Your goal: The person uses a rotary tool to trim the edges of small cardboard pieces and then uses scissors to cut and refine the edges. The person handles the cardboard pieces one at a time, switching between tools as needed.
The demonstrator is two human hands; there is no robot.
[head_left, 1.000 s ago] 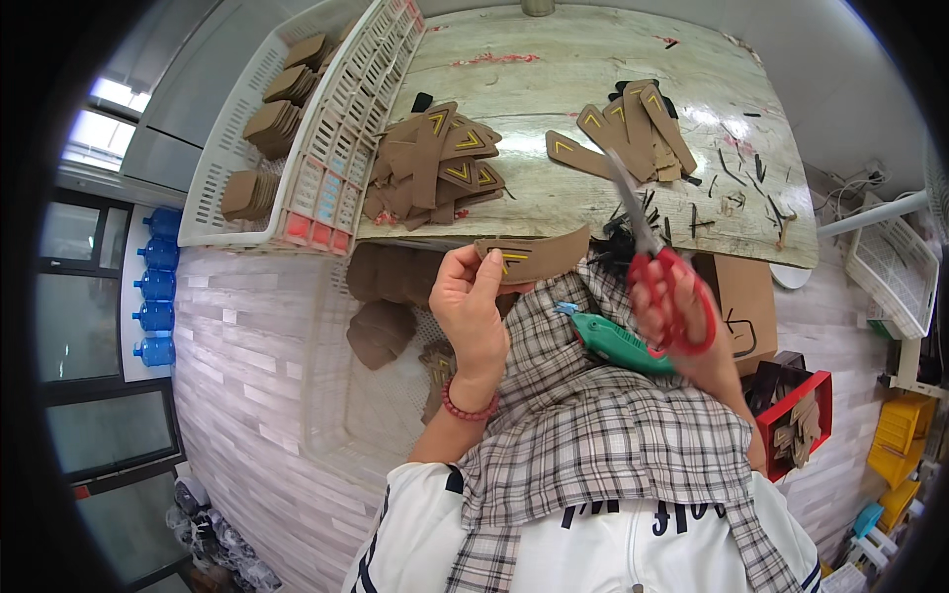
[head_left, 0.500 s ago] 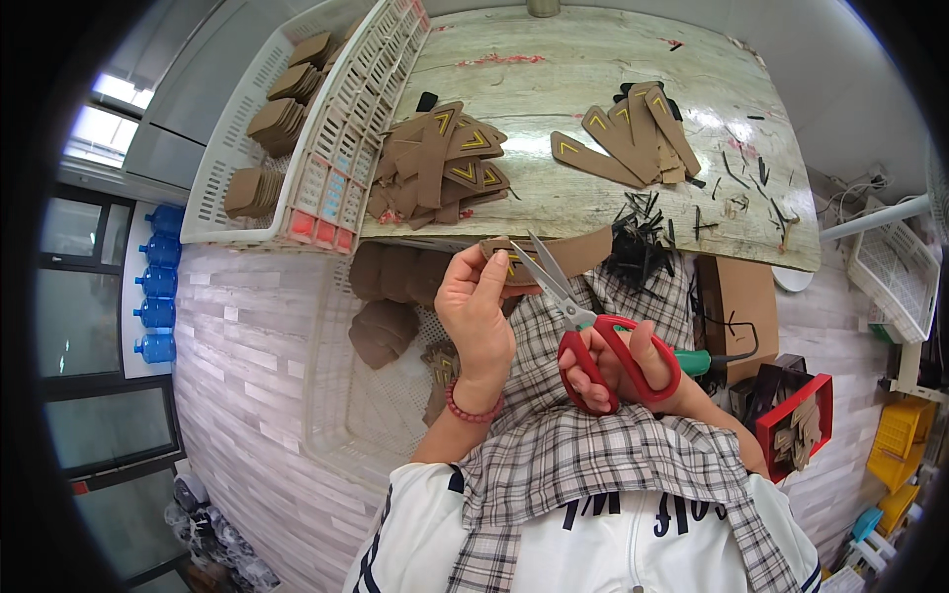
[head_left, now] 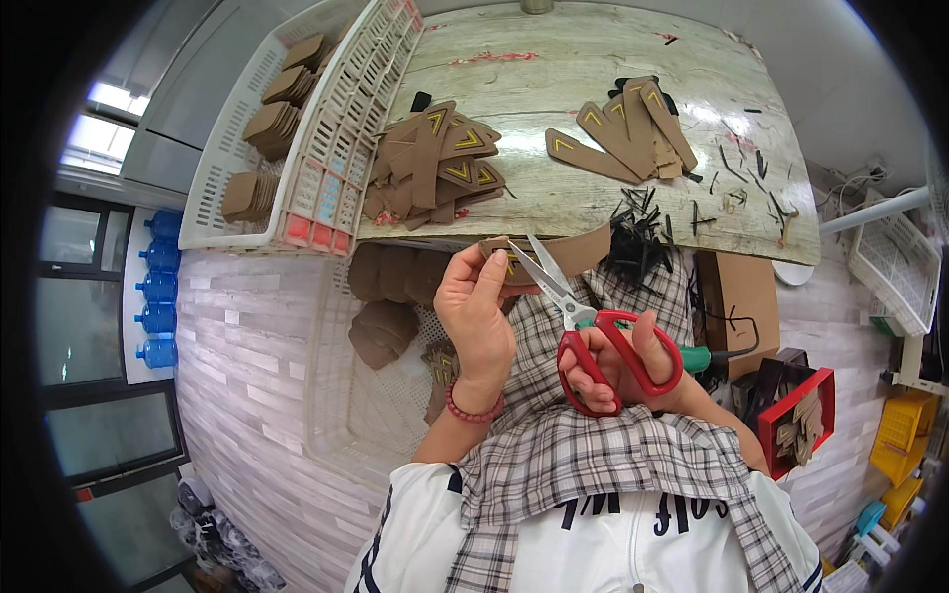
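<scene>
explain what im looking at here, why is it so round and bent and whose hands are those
This is one picture from a wide fisheye camera worn on a person's head, looking down at their own hands. The lens makes the picture round and bends straight edges near the rim.

No machine is at work, only two bare hands. The left hand pinches a brown strip by one end. The right hand holds red-handled scissors, blades open at the strip.

Ahead is a table with a pale wood look. It carries a pile of brown pieces with yellow chevrons, a smaller fan of them to the right, and black scraps near the front edge. A white basket on the left holds stacks of brown pieces. The checked cloth lies over the person's lap.
</scene>
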